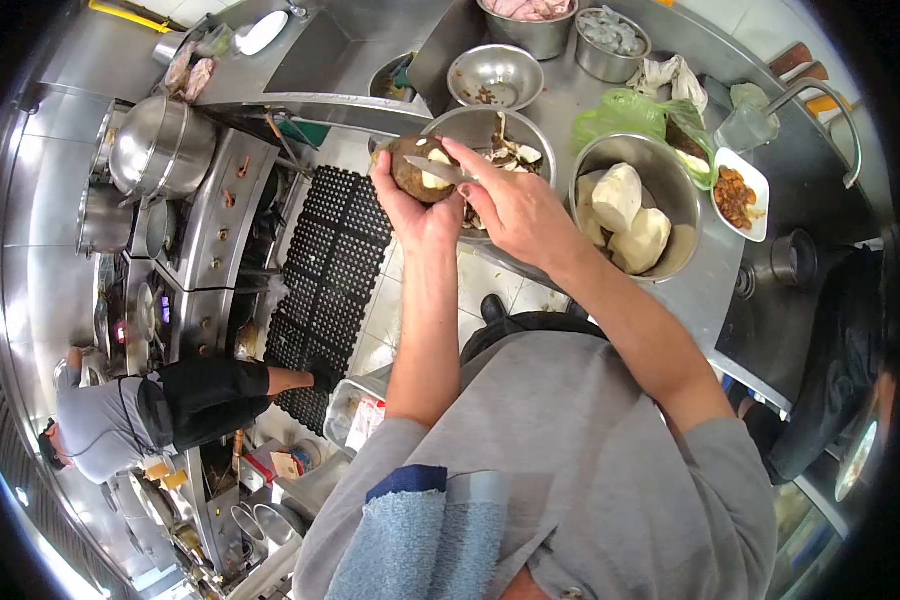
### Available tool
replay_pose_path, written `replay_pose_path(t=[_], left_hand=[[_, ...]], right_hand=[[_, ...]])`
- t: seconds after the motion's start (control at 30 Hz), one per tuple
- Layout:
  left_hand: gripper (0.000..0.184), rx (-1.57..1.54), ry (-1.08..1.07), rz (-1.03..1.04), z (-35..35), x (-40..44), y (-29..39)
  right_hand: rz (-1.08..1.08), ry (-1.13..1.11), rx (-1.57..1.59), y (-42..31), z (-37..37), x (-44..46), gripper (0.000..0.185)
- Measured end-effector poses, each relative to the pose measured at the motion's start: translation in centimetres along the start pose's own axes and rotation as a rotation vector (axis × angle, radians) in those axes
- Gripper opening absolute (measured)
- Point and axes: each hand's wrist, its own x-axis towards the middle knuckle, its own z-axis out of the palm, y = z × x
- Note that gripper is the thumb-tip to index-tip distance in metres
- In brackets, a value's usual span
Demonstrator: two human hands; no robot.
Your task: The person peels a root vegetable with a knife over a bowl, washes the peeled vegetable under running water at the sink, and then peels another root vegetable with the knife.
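Observation:
My left hand (420,218) is closed around a brown-skinned root vegetable (406,178), whose white flesh shows in a bare patch. In my right hand (518,208) is a knife (436,170), its blade lying across that patch. Just beyond my hands stands a metal bowl (545,150) with dark and white peelings in it, partly hidden by my right hand. To the right, a deep steel pot (692,215) contains several white peeled pieces (618,197).
Behind are a smaller metal bowl (497,66), a pot of pinkish meat (532,8) and a green plastic bag (625,118). A white dish of brown food (761,213) sits beside the tap (830,90). Another person (160,410) stands by the stoves; a black mat (332,265) covers floor between.

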Motion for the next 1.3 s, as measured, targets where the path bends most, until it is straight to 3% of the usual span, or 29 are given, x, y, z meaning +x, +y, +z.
replay_pose_path(t=[0.2, 0.3, 0.33, 0.47, 0.57, 0.7, 0.8, 0.97, 1.17, 1.3], left_hand=[[0.038, 0.028, -0.009, 0.029, 0.0, 0.6, -0.1], [0.038, 0.031, -0.022, -0.013, 0.0, -0.1, -0.8], [0.039, 0.037, -0.017, -0.012, 0.0, -0.5, -1.2], [0.041, 0.158, -0.160, -0.047, -0.2, -0.3, -1.2], [0.041, 0.201, -0.101, -0.012, 0.7, 0.0, -0.3], [0.042, 0.336, -0.092, 0.044, 0.0, 1.3, 0.9], [0.042, 0.283, -0.077, -0.006, -0.1, 2.0, 1.2], [0.047, 0.278, -0.081, -0.119, 0.0, 2.2, 1.2], [0.043, 0.369, -0.112, -0.158, -0.3, 1.7, 0.9], [0.040, 0.385, -0.097, -0.177, 0.1, -0.1, -1.1]], right_hand=[[0.114, 0.114, -0.044, -0.2, 1.7, 0.0, 0.033], [0.412, 0.095, -0.126, 0.4, 1.3, 2.0, 0.024], [0.403, 0.193, -0.011, 2.0, 1.3, 2.8, 0.025], [0.658, -0.085, 0.484, 3.9, -1.3, 3.2, 0.028], [0.617, -0.118, 0.541, 4.9, -1.7, 1.3, 0.034], [0.351, -0.153, 0.187, 1.6, -3.2, -0.4, 0.040], [0.327, -0.243, 0.081, -0.1, -3.5, -0.4, 0.043], [0.123, -0.160, -0.019, 0.8, -2.3, -0.7, 0.047], [0.112, -0.103, -0.077, 0.5, -1.3, -0.5, 0.046], [0.238, -0.001, 0.105, 3.0, -0.6, 0.7, 0.037]])
